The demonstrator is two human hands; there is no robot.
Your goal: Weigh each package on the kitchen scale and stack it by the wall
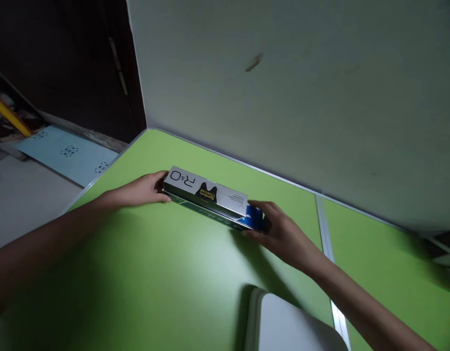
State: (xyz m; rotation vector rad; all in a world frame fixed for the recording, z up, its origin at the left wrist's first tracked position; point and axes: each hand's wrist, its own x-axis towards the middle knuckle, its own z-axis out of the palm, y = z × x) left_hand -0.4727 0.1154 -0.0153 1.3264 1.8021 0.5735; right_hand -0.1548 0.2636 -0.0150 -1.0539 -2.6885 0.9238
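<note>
A silver and black toothpaste box (210,190) marked "R&O" and "Bamboo Charcoal" lies flat on top of a green and blue toothpaste box (254,217). The lower box sticks out past the upper one at the right. My left hand (150,188) is closed around the left end of the stack, its thumb low at the near side. At the other end, my right hand (278,228) grips the blue end of the lower box between thumb and fingers. Some fingertips of both hands are hidden behind the boxes.
The boxes are over a green table (166,282) against a pale wall (301,107). A white rounded object (294,326) lies at the near edge. A metal strip (325,234) crosses the table at the right. Behind the left corner stands a dark door (71,63).
</note>
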